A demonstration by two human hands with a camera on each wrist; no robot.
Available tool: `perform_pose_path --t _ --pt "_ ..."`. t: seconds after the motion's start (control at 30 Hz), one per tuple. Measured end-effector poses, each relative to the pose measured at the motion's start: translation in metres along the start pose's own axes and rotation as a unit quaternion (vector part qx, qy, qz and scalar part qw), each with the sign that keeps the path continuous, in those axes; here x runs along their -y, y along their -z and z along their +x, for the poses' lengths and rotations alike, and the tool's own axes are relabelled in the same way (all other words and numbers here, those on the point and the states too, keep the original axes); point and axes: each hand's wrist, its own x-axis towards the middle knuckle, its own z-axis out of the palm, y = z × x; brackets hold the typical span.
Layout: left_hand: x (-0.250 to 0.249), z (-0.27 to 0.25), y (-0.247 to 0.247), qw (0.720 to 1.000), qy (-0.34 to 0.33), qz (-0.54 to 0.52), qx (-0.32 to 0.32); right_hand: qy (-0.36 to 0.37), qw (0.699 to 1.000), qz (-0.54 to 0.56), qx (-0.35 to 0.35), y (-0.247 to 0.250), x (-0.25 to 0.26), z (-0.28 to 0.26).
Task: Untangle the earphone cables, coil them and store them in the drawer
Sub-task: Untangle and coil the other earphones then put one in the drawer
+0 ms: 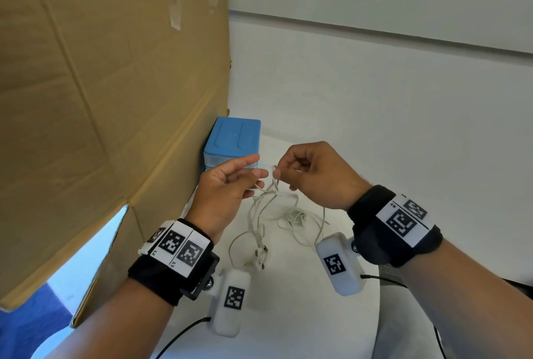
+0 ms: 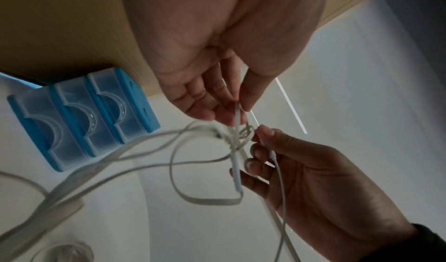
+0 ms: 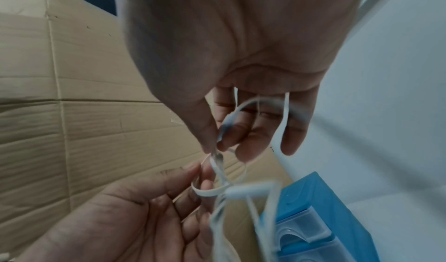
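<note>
The white earphone cables [image 1: 261, 214] are tangled, with a knot [image 2: 243, 132] held up between both hands. My left hand [image 1: 259, 171] pinches a strand just above the knot between thumb and fingers [image 2: 248, 98]. Facing it, my right hand [image 1: 278, 171] pinches another strand at the knot [image 3: 214, 151], its other fingers curled. Loose loops hang down to the white table [image 1: 288, 301], where the earbuds [image 1: 261, 257] lie. The blue drawer unit [image 1: 233, 139] stands behind the hands, its three clear drawers [image 2: 84, 117] shut.
A big cardboard sheet [image 1: 101, 99] stands along the left, right beside the drawer unit. White walls [image 1: 375, 84] close the back and right. Black wires run from the wrist cameras [image 1: 230, 301] near the table's front edge.
</note>
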Motion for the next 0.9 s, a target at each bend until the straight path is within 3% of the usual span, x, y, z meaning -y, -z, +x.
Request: perform_pose_path --t 0.3,0.53,0.9 --pt "-0.009 0.002 0.004 0.996 0.035 -0.071 0.03 -0.027 0.993 0.11 -0.011 0.003 0.002 -0.002" --pt "-0.006 -0.001 0.003 0.993 0.018 -0.106 0.044 -0.03 0.986 0.163 -0.014 0.004 0.0 -0.002" --pt "0.0 -0.004 -0.006 0.999 -0.008 0.003 0.049 -0.028 0.985 0.172 0.006 -0.004 -0.002 -0.004"
